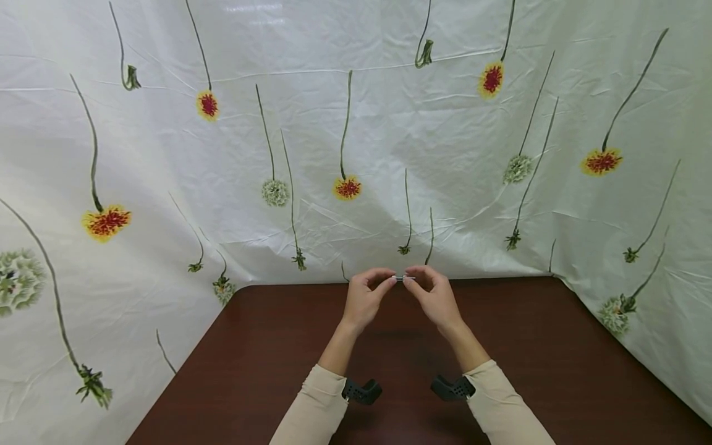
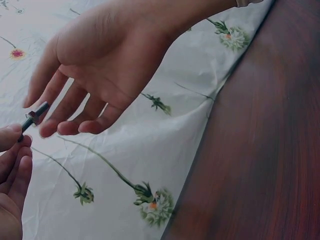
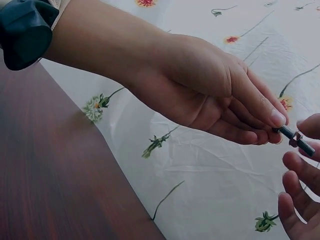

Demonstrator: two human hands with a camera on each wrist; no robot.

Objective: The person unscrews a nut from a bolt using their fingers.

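Note:
My left hand point(image 1: 364, 303) pinches one end of a small dark bolt point(image 3: 307, 147) between thumb and fingertips. A hex nut point(image 2: 32, 118) sits partway along the bolt's thread, clear of the pinched end. Facing it, my right hand point(image 1: 439, 301) has thumb and index finger on either side of the nut, with slight gaps showing in the right wrist view. Its other fingers are loosely bent and spread. Both hands are raised in front of me, over the far part of the table.
Beneath the arms is a dark reddish-brown table point(image 1: 278, 346). A white sheet point(image 1: 378, 136) printed with flowers hangs behind it and along its sides. Each wrist wears a black camera mount point(image 1: 361, 392) over a beige sleeve point(image 1: 317, 408).

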